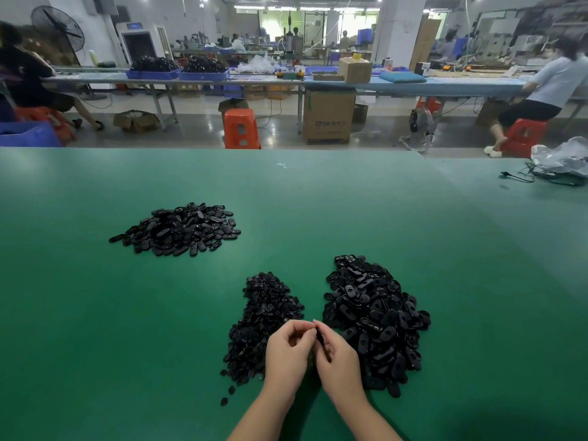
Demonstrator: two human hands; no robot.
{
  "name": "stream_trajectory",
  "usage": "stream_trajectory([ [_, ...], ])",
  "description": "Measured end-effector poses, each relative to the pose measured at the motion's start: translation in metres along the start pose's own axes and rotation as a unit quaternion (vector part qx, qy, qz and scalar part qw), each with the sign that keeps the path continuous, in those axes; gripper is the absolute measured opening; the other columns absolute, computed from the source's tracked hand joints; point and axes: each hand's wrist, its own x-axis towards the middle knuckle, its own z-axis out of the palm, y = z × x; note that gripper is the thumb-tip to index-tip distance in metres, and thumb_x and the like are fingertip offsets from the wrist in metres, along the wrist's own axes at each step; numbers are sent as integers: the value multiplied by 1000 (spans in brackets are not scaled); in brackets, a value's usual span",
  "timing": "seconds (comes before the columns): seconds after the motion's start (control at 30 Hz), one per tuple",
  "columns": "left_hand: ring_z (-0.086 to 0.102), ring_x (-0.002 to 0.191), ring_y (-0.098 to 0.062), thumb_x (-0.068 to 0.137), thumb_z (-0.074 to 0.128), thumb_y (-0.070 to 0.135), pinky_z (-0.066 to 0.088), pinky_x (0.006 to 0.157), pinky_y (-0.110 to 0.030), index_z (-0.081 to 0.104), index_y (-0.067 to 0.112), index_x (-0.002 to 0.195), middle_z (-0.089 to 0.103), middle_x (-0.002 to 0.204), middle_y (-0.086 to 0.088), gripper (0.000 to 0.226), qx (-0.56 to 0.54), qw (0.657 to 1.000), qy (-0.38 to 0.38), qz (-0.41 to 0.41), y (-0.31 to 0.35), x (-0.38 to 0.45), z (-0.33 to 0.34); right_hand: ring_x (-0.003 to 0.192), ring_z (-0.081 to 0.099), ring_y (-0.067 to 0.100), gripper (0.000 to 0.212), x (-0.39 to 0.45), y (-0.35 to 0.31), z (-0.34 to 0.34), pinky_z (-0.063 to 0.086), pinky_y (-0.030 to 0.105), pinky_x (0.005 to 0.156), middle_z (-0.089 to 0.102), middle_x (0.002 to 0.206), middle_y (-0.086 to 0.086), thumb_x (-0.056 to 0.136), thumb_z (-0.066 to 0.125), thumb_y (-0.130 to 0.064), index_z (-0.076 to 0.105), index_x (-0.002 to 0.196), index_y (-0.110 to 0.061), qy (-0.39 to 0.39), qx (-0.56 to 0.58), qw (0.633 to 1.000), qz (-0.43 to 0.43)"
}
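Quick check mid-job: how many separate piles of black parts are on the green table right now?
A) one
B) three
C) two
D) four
B: three piles show: a far pile at left, a small-parts pile beside the left hand and a larger-parts pile beside the right hand; both hands pinch one black part.

I work in a factory assembly hall. On my green worktable (318, 192) lie 3 heaps of black plastic parts (375, 313). Beyond it: a long bench (445, 87) with blue bins (152, 74), a press (291, 43), orange stools (241, 128), cartons (327, 117), seated workers (553, 84).
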Motion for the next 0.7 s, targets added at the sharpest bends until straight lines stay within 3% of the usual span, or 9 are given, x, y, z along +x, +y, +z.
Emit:
stream_trajectory([
  [0.1, 53, 55, -8, 92, 69, 7, 44, 51, -23, 76, 14, 90, 67, 68, -1, 10, -91, 994, 30, -50, -3, -1, 1, 74, 65, 3, 30, -3, -3, -2, 52, 19, 64, 69, 78, -5, 94, 67, -9, 57, 99, -38, 34, -8, 999, 6],
  [0.17, 48, 51, -12, 94, 68, 6, 42, 47, -25, 74, 8, 96, 61, 64, -6, 7, -144, 986, 33, -83, -8, -4, 2, 72, 64, 4, 25, -3, -5, -2, 50, 18, 60, 67, 73, -2, 95, 67, -10, 52, 94, -30, 56, 2, 998, 10],
  [0.27, 43, 46, -15, 95, 66, 4, 39, 43, -26, 72, 2, 98, 53, 58, -9, 7, -160, 982, 24, -100, -17, -8, 4, 63, 62, 5, 19, -4, -8, -2, 44, 16, 55, 67, 67, -2, 97, 64, -13, 52, 105, -25, 56, 4, 998, 2],
  [0.37, 43, 44, -15, 95, 66, 3, 38, 42, -25, 72, 3, 97, 55, 57, -10, 7, -151, 983, 22, -100, -21, -6, 4, 53, 52, 7, 32, -4, -7, -2, 39, 23, 54, 58, 59, -1, 100, 59, -15, 52, 126, -33, 43, -12, 999, -15],
  [0.57, 44, 43, -15, 95, 66, 3, 38, 41, -24, 72, 3, 93, 56, 54, -6, 7, -125, 988, 24, -92, -22, -5, 7, 65, 61, 9, 21, -2, 0, 0, 51, 39, 67, 67, 72, -3, 104, 48, -15, 56, 110, -33, 32, 1, 999, 23],
  [0.7, 46, 44, -14, 94, 67, 6, 38, 41, -25, 73, 5, 91, 59, 55, -5, 6, -106, 990, 25, -91, -21, -6, 9, 68, 62, 9, 19, -2, 0, 2, 49, 33, 66, 69, 79, 0, 106, 44, -18, 55, 111, -33, 31, 2, 999, 28],
])
